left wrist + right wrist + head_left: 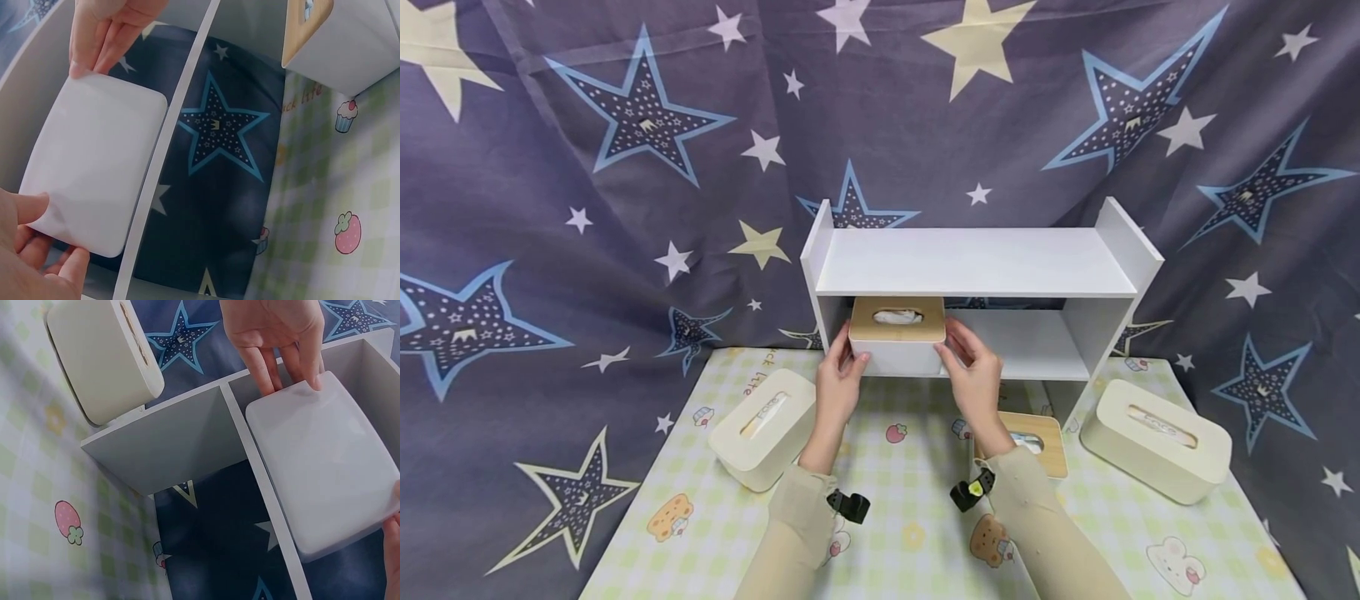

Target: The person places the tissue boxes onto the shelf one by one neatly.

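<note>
A white tissue box with a wood-look lid (897,357) sits at the left end of the shelf unit's lower board, a tissue showing in its oval slot. My left hand (838,379) grips its left end, thumb on the front face. On the other end, my right hand (973,371) holds it with thumb and fingers. Both wrist views show the box's plain white face (97,165) close up, between the left hand (31,250) and the right hand (275,344). The box's underside is hidden by the board.
The white shelf unit (977,262) has a bare upper board. A cream tissue box (767,429) stands left on the checked tablecloth (895,500), another cream box (1157,442) right. Partly behind my right forearm is a second wood-lidded box (1051,446). A star-patterned curtain (880,108) hangs behind.
</note>
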Motion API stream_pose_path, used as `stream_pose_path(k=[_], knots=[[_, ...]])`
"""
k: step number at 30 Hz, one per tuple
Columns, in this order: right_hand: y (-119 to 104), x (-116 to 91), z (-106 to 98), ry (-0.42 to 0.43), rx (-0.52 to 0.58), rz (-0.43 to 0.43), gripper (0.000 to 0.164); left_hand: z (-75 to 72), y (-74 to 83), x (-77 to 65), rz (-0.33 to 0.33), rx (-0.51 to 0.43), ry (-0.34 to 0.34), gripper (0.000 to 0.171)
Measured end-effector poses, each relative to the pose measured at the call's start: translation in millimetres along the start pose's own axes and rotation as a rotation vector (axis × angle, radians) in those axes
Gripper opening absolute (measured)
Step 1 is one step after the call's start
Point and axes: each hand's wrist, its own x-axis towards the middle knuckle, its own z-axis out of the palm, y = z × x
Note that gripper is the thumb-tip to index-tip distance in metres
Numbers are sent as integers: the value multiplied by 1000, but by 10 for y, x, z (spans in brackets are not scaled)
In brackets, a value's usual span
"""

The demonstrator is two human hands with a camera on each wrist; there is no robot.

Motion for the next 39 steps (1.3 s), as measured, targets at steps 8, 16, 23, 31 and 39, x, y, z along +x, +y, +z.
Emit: stream_pose_path(k=[8,16,23,31,39], knots=[[6,-11,13,5,9,-4,41,-2,13,-5,11,7,-18,65],[-38,-55,17,1,-6,3,43,-9,-2,-24,33,30,-26,64],[184,-74,32,-9,-12,5,47,-39,-33,-65,29,61,-16,62],[424,-152,-8,19,-4,50,48,-81,-68,-167,1,69,-8,60],[490,-247,-92,18,-10,71,48,-147,-96,-324,-36,63,-8,58]])
